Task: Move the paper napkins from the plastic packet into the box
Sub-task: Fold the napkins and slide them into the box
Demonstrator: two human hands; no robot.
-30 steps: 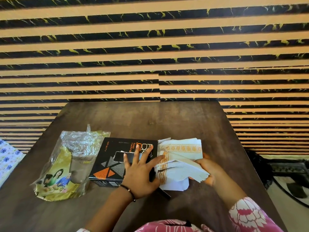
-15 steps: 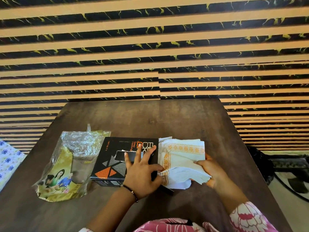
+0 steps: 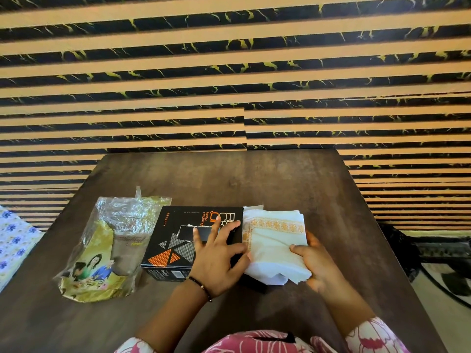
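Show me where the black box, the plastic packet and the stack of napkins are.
black box point(image 3: 178, 240): head view, on its printed top face.
plastic packet point(image 3: 102, 250): head view, on its yellow front.
stack of napkins point(image 3: 274, 247): head view, on the white top napkin.

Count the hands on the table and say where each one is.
2. The left hand lies flat on the black box; the right hand holds the paper napkins beside it.

Black box point(image 3: 178, 240) orange triangles; white napkins point(image 3: 274, 240) orange border; gold packet point(image 3: 102, 250).
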